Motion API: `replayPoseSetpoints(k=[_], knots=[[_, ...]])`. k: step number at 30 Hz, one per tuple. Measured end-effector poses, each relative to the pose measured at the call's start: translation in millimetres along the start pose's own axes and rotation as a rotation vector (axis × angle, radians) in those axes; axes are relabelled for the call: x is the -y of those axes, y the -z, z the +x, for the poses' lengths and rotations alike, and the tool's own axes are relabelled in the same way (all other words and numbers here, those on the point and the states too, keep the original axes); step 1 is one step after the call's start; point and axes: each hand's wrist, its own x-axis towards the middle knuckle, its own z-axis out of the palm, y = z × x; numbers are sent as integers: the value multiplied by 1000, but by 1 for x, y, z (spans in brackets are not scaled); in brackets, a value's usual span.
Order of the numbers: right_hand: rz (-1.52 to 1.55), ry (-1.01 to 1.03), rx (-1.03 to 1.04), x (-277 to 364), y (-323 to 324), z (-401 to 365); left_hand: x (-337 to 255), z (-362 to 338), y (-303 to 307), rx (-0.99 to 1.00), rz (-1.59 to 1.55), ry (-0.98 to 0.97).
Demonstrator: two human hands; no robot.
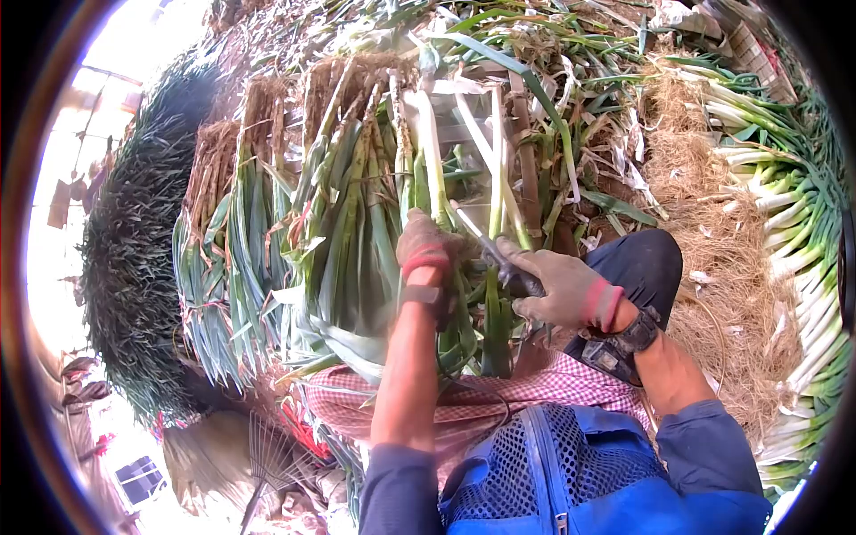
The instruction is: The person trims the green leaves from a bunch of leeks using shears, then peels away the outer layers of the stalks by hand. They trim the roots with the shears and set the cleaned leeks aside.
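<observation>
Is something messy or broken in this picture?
Nothing looks broken, but dry roots and peelings lie strewn over the ground at the right, and torn leaves lie crisscross farther back. The left hand grips leek stalks; the right hand holds a knife.

Person wearing grey gloves with red cuffs covering left hand and right hand, dark blue sleeves bunching near elbows, black strap circling right wrist, blue mesh vest with zip, dark blue trousers, red-and-white checked cloth lying across lap
</observation>
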Motion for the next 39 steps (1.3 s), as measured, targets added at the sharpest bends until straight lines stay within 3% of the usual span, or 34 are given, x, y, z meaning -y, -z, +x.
replayPoseSetpoints(k=[8,13,17,19,21,23,26,29,30,33,35,39], knots=[[-7,-67,127,7,-13,18,17,14,-16,-143,-9,-9],[-20,-109,31,4,-16,37,14,6,-5,-88,3,-25],[-31,-95,93,15,-17,24,14,10,-5,-56,37,22],[-33,4,-10,-2,-26,31,14,8,-5,-69,32,2],[0,-85,54,5,-17,34,15,9,-3,-37,48,9],[26,-28,81,10,-19,27,22,15,-9,-50,52,1],[1,-188,138,19,-15,37,20,15,-9,-72,23,21],[38,-42,5,9,-25,33,23,9,-5,-61,31,-6],[35,-72,57,7,-26,30,23,7,-4,-68,-4,-9],[1,-248,141,20,-6,59,20,6,-4,-69,-49,-30],[-100,-162,-57,-7,-15,91,23,4,-2,-52,-65,-35],[-140,-260,-49,-10,15,155,20,-2,9,-44,-124,-54]])
